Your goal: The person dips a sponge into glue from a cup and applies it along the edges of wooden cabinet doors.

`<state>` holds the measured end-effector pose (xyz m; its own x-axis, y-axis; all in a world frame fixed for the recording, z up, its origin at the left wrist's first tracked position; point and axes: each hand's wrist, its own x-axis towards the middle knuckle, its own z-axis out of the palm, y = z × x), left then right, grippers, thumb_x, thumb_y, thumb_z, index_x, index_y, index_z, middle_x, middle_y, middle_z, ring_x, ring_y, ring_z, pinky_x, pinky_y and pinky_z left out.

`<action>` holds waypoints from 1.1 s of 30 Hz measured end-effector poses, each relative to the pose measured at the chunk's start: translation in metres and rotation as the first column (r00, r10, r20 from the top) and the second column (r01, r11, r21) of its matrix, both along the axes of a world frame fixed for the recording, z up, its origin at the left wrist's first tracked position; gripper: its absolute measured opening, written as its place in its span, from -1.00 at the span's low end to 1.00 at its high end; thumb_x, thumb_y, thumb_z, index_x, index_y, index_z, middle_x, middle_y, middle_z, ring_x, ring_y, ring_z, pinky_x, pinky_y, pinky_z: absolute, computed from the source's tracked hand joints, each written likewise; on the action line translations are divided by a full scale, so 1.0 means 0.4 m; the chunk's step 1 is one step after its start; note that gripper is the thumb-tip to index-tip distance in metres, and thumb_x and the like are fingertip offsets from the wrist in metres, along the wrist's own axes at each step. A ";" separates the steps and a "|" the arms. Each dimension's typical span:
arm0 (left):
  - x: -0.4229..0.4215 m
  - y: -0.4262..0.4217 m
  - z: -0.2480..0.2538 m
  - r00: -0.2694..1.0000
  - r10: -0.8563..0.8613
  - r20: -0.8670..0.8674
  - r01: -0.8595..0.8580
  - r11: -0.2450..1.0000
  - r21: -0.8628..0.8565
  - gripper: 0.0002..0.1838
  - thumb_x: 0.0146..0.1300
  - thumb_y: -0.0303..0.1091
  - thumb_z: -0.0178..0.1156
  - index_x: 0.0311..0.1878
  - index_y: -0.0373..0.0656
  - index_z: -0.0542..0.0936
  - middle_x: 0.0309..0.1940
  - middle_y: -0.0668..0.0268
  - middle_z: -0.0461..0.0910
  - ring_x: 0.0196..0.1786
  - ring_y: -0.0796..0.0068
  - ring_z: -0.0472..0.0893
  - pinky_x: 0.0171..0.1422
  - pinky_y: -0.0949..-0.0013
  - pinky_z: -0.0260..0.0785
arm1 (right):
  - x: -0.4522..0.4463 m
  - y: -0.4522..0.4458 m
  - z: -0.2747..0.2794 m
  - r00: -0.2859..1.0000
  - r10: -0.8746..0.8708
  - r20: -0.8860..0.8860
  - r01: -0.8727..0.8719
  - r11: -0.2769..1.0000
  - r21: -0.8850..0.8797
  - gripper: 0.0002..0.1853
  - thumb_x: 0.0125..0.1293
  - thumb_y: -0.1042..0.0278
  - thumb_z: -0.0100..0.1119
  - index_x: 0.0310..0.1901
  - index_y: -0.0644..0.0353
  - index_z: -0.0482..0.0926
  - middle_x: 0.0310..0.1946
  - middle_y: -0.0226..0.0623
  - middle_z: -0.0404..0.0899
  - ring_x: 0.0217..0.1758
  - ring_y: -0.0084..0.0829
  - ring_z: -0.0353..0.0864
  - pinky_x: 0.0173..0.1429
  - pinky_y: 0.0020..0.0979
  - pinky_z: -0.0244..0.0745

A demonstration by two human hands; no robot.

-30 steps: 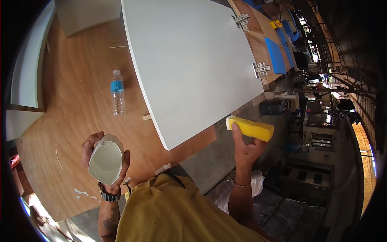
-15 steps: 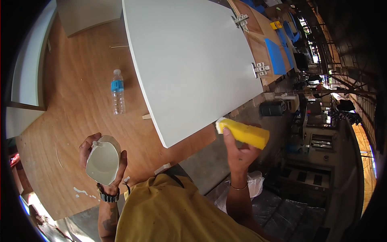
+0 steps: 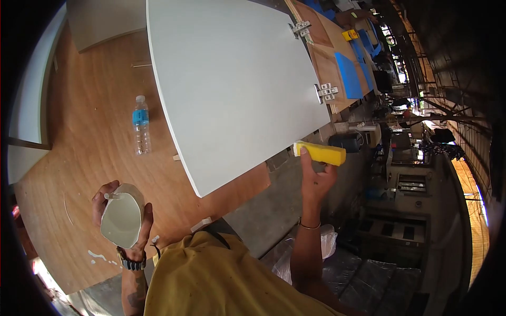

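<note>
My left hand (image 3: pixel 146 224) is wrapped round a cut-open whitish container (image 3: pixel 122 221), which has a pale inside and a small spout-like stub on its rim. Whether liquid lies in it is hard to make out. A yellow sponge block (image 3: pixel 324 154) with a white-coated end is gripped in my right hand (image 3: pixel 316 184), thumb on its near side. Its white end is close to the edge of a large white panel (image 3: pixel 237 100); I cannot tell if they touch. Two metal hinges, an upper hinge (image 3: pixel 300 29) and a lower hinge (image 3: pixel 327 93), sit along the panel's right side.
A clear water bottle (image 3: pixel 141 129) with a blue label stands or lies on the plywood table (image 3: pixel 89 152). White drips (image 3: pixel 97 257) mark its near edge. Other pale panels (image 3: pixel 105 23) are at the left. Beyond the hinges are blue pieces (image 3: pixel 348 76) and another person's arm (image 3: pixel 350 20).
My right hand has raised the sponge toward the panel's near right corner and levelled it. The whole view has shifted slightly, and the container stays in my left hand.
</note>
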<state>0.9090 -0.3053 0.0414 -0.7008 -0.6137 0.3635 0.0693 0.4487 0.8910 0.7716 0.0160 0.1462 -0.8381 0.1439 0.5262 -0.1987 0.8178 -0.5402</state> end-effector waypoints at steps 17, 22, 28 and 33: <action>0.000 0.008 0.004 1.000 0.016 0.003 -0.016 0.999 -0.031 -0.24 -0.32 -0.38 0.45 0.08 -0.26 0.40 -0.07 0.13 0.53 -0.03 0.21 0.52 0.08 0.13 0.42 | 0.025 -0.030 0.012 0.999 -0.037 0.012 0.038 0.987 -0.158 -0.77 0.12 0.44 0.44 -0.22 0.37 0.66 -0.29 -0.25 0.69 -0.23 -0.47 0.64 -0.08 -0.42 0.49; 0.014 -0.001 -0.005 0.998 -0.039 0.058 0.045 0.994 -0.103 -0.11 -0.29 -0.38 0.45 0.20 -0.27 0.27 0.01 0.10 0.49 0.02 0.17 0.50 0.11 0.09 0.40 | 0.022 -0.040 -0.010 0.997 0.006 0.073 0.004 0.990 -0.144 -0.78 0.11 0.44 0.45 -0.25 0.34 0.66 -0.28 -0.27 0.69 -0.24 -0.46 0.63 -0.08 -0.38 0.49; 0.017 0.010 0.017 0.999 0.036 -0.003 -0.037 0.997 -0.061 -0.25 -0.33 -0.36 0.45 0.07 -0.26 0.43 -0.01 0.14 0.50 0.02 0.21 0.50 0.07 0.15 0.42 | 0.127 -0.121 0.017 0.922 0.386 0.010 -0.386 0.922 -0.038 -0.77 0.01 0.58 0.46 -0.25 0.28 0.66 -0.28 -0.30 0.63 -0.21 -0.43 0.57 -0.08 -0.38 0.47; 0.059 0.019 0.055 0.988 0.153 0.025 -0.149 0.983 -0.110 -0.29 -0.32 -0.34 0.45 0.03 -0.26 0.46 0.00 0.15 0.50 0.02 0.21 0.50 0.08 0.14 0.43 | 0.137 -0.030 0.010 0.975 0.205 0.088 -0.143 0.878 -0.457 -0.75 0.17 0.62 0.31 -0.10 0.30 0.60 -0.22 -0.36 0.58 -0.20 -0.57 0.50 -0.14 -0.56 0.41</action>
